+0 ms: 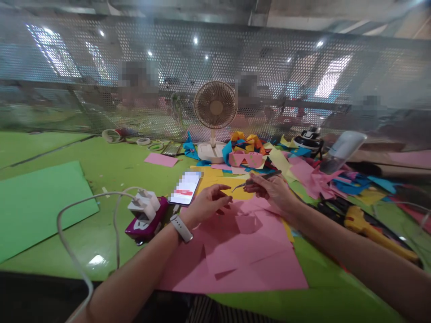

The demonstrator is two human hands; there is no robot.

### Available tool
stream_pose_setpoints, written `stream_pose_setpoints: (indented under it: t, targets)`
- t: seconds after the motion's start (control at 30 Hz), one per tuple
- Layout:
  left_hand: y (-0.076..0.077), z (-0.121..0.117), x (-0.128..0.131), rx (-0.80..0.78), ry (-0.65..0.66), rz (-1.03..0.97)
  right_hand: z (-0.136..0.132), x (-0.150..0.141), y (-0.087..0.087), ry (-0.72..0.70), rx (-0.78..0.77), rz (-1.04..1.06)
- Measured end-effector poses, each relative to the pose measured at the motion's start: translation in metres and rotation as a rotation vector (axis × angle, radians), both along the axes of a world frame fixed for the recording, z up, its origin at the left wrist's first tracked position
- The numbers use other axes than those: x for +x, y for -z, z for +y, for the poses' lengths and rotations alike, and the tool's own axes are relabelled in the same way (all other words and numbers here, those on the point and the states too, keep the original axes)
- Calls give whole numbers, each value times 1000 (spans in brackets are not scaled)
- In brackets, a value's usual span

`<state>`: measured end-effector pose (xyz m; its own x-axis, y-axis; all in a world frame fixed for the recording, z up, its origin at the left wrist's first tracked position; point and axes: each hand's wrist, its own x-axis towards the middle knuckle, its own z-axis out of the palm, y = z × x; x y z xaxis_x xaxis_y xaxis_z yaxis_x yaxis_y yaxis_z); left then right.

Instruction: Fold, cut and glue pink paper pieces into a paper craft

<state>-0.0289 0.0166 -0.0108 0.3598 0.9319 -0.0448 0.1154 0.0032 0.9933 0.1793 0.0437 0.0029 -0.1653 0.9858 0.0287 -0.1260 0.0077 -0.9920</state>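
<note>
The right hand (266, 186) has its grip wrapped around thin, dark metal tweezers (243, 183), up above flat pink paper sheets (256, 264) on the shiny green surface (114, 168). The tip is near the left hand (213, 202). That grip is loose, with finger and thumb apart. A flat, lit-up phone (183, 197) lies beside it.

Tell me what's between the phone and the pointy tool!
In the head view, the left hand is between the phone and pointy tool, with yellow paper and pink paper underneath.
</note>
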Motion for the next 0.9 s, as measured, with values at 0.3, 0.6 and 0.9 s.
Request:
stream_pose_setpoints:
  t: [0.3,0.6,0.9]
  targets:
    - [-8,-11,3,-157,169,-150,-17,2,7,40,-157,168]
    - [-3,-9,1,-176,207,-198,-21,-3,4,76,-166,188]
    - [-4,-7,0,-157,233,-153,-26,-4,2,69,-134,178]
